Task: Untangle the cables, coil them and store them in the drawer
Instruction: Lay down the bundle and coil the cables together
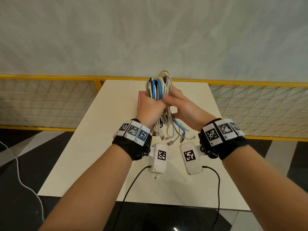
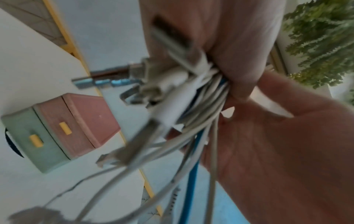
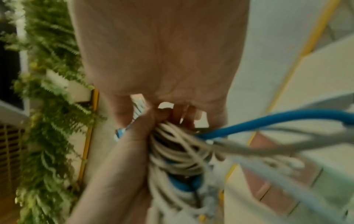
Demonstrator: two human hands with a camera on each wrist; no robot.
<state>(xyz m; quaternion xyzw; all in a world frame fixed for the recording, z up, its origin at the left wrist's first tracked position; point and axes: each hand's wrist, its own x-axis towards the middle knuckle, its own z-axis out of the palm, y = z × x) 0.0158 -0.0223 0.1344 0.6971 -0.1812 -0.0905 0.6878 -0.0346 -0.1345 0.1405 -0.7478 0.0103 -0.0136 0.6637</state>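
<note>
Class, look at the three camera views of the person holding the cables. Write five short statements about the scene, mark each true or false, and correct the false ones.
1. The left hand grips the cable bundle. True.
2. The bundle lies flat on the table. False: it is held up above the table.
3. The bundle includes a blue cable. True.
4. The pink and green drawer unit has both drawers pulled out. False: both look closed.
5. The right hand rests on the table, away from the cables. False: it is at the bundle.
</note>
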